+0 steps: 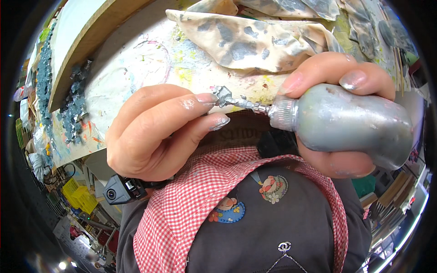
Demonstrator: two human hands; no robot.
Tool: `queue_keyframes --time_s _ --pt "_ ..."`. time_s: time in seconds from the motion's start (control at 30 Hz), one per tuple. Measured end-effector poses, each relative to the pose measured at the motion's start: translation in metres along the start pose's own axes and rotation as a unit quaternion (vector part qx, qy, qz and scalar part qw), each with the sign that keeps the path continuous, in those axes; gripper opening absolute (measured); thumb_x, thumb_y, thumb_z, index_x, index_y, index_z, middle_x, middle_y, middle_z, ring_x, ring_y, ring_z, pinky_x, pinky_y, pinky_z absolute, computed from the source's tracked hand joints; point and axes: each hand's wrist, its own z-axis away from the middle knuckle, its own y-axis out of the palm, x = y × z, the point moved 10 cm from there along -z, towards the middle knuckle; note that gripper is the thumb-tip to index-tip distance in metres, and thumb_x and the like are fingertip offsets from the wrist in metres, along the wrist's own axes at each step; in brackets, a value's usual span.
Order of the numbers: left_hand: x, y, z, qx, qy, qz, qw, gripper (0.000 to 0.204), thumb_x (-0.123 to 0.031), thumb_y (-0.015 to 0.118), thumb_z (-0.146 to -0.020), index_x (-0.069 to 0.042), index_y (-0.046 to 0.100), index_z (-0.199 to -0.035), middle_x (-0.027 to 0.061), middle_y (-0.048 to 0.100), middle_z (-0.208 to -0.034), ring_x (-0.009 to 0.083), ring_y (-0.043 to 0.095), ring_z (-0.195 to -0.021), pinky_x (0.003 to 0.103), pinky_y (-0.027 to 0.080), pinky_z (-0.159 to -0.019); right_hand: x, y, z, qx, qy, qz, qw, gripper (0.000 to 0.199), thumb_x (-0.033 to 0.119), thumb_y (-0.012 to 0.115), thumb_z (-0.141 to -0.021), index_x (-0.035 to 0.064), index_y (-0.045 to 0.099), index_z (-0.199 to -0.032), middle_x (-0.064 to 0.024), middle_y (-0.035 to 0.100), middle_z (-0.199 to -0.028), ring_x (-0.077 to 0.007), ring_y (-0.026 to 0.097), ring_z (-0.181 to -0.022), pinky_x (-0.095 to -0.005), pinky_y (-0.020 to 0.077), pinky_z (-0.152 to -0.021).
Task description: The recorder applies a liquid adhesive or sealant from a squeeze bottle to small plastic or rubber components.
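Observation:
A squeeze bottle smeared with silver-grey paint lies sideways in my right hand, which is wrapped round its body. Its ribbed cap and narrow nozzle point left. Around the nozzle's end sticks a jagged clump of grey paint. My left hand is curled in a loose pinch at this clump: the index fingertip is against it, the thumb tip just below. Silver paint marks nails and fingertips on both hands.
A stained beige cloth with grey blotches lies crumpled beyond my hands on the paint-marked table. At left, a wooden board edge stands beside dark grey flakes. A yellow crate sits below the table at lower left.

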Motion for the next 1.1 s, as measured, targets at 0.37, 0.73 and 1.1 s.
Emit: queue_keyframes --time_s 0.37,0.73,1.1 --pt "-0.001 0.0 -0.001 -0.006 0.005 0.004 1.0 0.028 0.01 0.067 -0.062 0.005 0.057 -0.088 0.0154 0.059 -0.075 0.0177 0.057 -0.066 0.023 0.045 -0.057 0.001 -0.007 0.005 -0.037 0.025 0.061 0.997 0.066 0.056 0.047 -0.079 -0.0003 0.031 -0.109 -0.0229 0.055 -0.079 -0.0217 0.055 -0.061 -0.0248 0.044 -0.054" --pt "-0.001 -0.001 0.0 -0.014 0.01 0.015 1.0 0.026 0.011 0.065 -0.064 0.006 0.056 -0.088 0.0173 0.058 -0.076 0.0164 0.057 -0.064 0.021 0.045 -0.055 0.003 -0.007 0.004 -0.084 0.003 -0.011 0.996 0.064 0.054 0.046 -0.081 -0.0013 0.032 -0.109 -0.0222 0.054 -0.077 -0.0196 0.052 -0.054 -0.0229 0.0432 -0.05" --pt "0.033 -0.001 0.006 -0.059 -0.226 0.167 0.958 0.009 0.002 0.058 -0.078 0.005 0.056 -0.086 0.0098 0.057 -0.069 0.0088 0.053 -0.051 0.017 0.041 -0.045 0.003 0.0 0.008 -0.069 0.031 -0.075 0.994 0.067 0.055 0.046 -0.08 0.0001 0.03 -0.114 -0.0227 0.052 -0.087 -0.0194 0.051 -0.055 -0.0223 0.0429 -0.048"
